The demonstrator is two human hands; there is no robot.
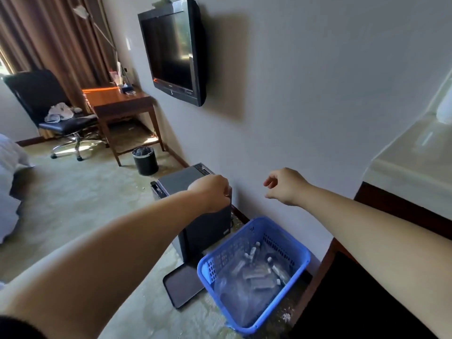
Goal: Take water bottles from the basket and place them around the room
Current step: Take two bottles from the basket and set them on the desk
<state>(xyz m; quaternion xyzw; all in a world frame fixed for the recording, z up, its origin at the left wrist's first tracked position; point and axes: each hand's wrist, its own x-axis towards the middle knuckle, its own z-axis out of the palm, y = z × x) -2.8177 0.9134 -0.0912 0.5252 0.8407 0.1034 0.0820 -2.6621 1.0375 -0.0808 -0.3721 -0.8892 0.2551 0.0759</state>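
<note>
Both hands empty above blue basket [254, 272] w/ water bottles [259, 275]

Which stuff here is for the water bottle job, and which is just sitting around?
For the job:
blue basket
water bottles lying inside it
left hand, right hand, both empty

Just sitting around:
TV
desk
office chair
black bin
small black fridge

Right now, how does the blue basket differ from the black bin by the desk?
The blue basket is rectangular with slotted plastic walls; the black bin is round with solid sides. The basket holds water bottles and sits near, below the hands; the bin stands farther off beside the desk leg, and what it holds cannot be made out. Both are open-topped and stand on the carpet.
</note>
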